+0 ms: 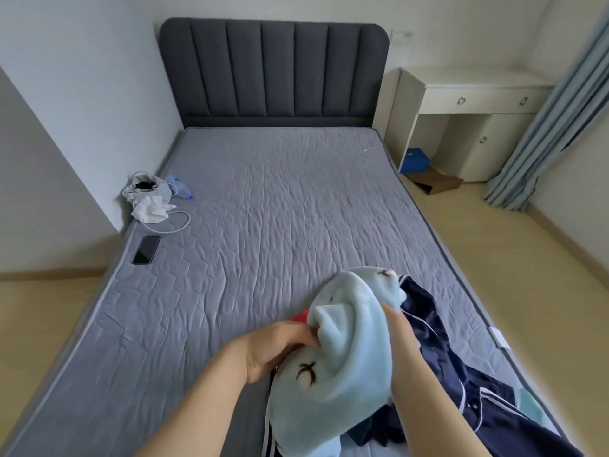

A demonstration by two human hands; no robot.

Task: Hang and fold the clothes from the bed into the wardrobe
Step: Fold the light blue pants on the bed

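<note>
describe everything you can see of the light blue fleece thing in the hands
The light blue fleece garment looks soft and plush, pale blue with small dark brown bird-like marks. It is bunched and crumpled over the near end of the bed. The left hand pinches a fold at its left side. The right hand goes into its right side, fingers hidden. Its lower part drapes over navy clothes with white piping.

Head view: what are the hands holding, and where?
The light blue fleece garment: left hand pinches a bunched fold on its left side; right hand is buried in its right side, grip unclear.
</note>
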